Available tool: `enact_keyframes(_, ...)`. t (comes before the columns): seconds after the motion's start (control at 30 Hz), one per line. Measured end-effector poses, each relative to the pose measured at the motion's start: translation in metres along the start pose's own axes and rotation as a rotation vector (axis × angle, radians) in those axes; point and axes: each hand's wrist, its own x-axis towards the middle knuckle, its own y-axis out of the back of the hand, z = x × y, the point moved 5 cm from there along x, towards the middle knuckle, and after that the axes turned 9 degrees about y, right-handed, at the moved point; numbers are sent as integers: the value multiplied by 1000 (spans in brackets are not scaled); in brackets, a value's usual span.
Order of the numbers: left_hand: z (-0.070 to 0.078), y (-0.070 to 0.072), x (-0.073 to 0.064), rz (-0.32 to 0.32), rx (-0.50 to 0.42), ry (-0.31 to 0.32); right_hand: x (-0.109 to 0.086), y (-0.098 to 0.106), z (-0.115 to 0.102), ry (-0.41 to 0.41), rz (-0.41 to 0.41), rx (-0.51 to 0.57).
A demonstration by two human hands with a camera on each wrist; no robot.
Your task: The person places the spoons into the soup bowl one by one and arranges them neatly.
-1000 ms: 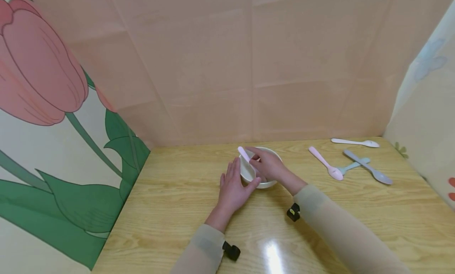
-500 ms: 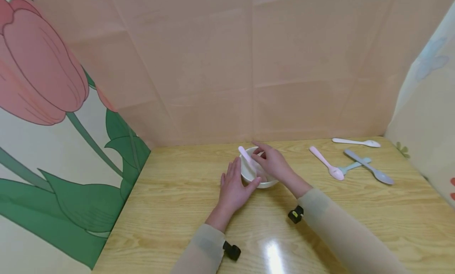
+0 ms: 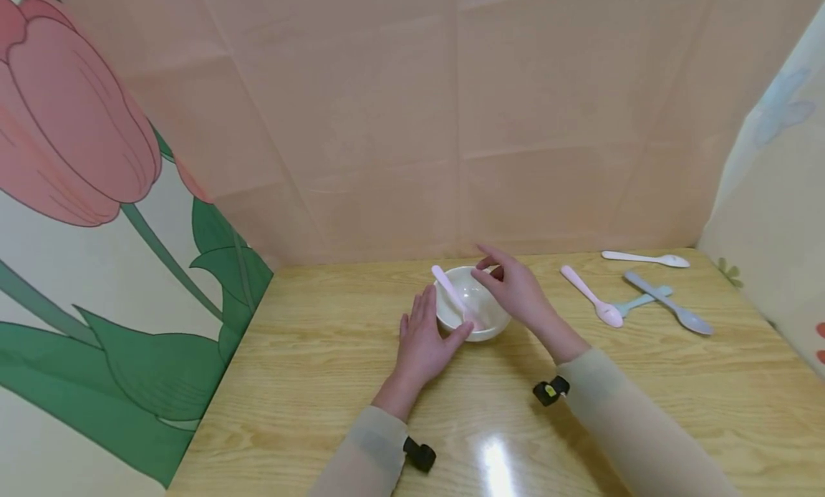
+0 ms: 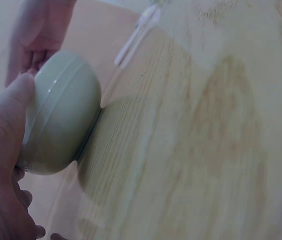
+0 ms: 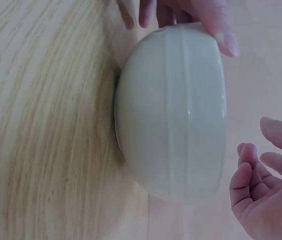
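Observation:
A white bowl (image 3: 495, 318) stands upright on the wooden table. Leaning inside it is a pale pink spoon (image 3: 453, 289), its handle up over the far left rim and its head low near the front. My left hand (image 3: 425, 343) steadies the bowl, fingers along its left side and thumb at the near rim; the left wrist view shows that thumb (image 4: 11, 102) against the bowl wall. Over the right rim hovers my right hand (image 3: 518, 289), holding nothing. In the right wrist view its loosely bent fingers (image 5: 248, 175) are apart from the bowl.
Right of the bowl lie a pink spoon (image 3: 593, 298), a mint spoon (image 3: 644, 298) and a grey spoon (image 3: 670, 305) crossing over it. A white spoon (image 3: 644, 258) lies behind them. A pinkish backdrop (image 3: 387, 160) rises at the table's back edge.
My right hand has let go of the pale pink spoon and drawn back to the right, out of the bowl. The spoon stays leaning in the bowl. My left hand has not moved.

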Motion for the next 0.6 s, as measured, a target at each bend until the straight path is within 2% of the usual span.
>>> enact_keyframes(0.6, -3, -1, 1, 3, 21, 2, -22, 36, 7, -47, 69, -24)
